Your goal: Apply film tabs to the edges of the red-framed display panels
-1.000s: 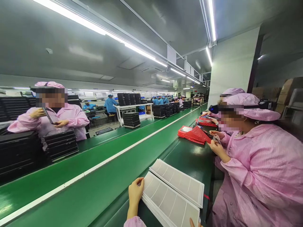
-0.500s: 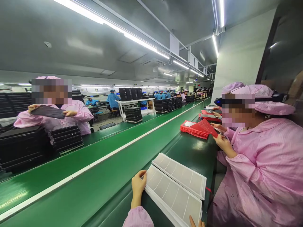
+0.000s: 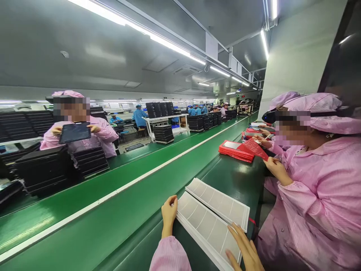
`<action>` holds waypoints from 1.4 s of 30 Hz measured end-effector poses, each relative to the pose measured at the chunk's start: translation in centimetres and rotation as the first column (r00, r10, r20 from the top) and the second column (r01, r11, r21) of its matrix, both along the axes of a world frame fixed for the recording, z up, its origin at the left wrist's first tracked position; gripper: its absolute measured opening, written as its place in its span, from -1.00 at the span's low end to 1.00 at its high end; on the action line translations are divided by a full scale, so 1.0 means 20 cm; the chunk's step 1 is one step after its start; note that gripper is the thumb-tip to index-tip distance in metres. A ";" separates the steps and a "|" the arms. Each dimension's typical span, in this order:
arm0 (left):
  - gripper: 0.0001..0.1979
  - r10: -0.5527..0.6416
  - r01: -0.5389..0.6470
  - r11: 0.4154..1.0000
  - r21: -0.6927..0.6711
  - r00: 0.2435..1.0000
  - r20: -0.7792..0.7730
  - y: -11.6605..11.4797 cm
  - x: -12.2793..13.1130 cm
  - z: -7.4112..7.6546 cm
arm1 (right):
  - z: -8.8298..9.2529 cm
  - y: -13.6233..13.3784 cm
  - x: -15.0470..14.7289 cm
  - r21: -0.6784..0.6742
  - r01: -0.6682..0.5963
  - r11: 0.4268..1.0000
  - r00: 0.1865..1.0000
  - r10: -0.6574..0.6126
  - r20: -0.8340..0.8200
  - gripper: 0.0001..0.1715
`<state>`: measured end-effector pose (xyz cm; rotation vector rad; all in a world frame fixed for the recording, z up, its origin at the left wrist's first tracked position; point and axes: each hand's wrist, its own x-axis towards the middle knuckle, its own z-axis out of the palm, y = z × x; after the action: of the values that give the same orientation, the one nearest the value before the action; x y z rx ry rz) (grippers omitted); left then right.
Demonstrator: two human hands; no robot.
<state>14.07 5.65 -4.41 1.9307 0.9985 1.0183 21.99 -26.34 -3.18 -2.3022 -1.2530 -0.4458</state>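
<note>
Two stacks of white-edged sheets with pale grey rectangular panels lie side by side on the green work surface. My left hand (image 3: 169,211) is at the far left corner of the nearer stack (image 3: 204,229), its thumb and fingers closed on the sheets' edge. Over the near right end of that same stack, my right hand (image 3: 244,250) is spread, fingers apart, with nothing gripped. The farther stack (image 3: 220,201) lies just beyond, touched by neither hand, its right end close to my right fingertips.
A green conveyor (image 3: 135,201) with a white strip runs along the left. At the right, a person in pink (image 3: 318,180) holds a red sheet (image 3: 255,148) beside a red pile (image 3: 235,151). Across the belt, another person holds a dark panel (image 3: 75,132) behind black stacks (image 3: 91,161).
My right hand has come further into view over the near stack, fingers spread. The person across has raised the dark panel upright. The whole view has shifted slightly.
</note>
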 end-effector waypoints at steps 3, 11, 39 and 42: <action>-0.77 -0.034 0.034 0.999 0.007 0.999 0.007 0.00 0.00 -0.01 | 0.02 0.06 0.07 -0.100 -0.087 0.991 0.993 0.095 0.070 -0.51; -0.75 -0.087 0.089 0.995 0.038 0.995 -0.044 -0.01 0.01 0.01 | -0.09 0.12 0.08 -0.122 -0.208 0.970 0.957 0.228 0.177 -0.59; -0.65 -0.207 0.359 0.891 0.277 0.866 -0.456 -0.35 0.09 0.17 | -0.29 0.15 0.17 -0.025 -0.145 0.989 0.872 0.140 0.470 -0.34; -0.58 -0.183 0.352 0.897 0.267 0.846 -0.500 -0.36 0.09 0.17 | -0.27 0.16 0.19 -0.042 -0.167 0.985 0.912 0.170 0.373 -0.31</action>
<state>15.86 -1.49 -1.00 2.6135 0.7841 0.6021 25.76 -23.21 -8.66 -2.1545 -1.6212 -0.8510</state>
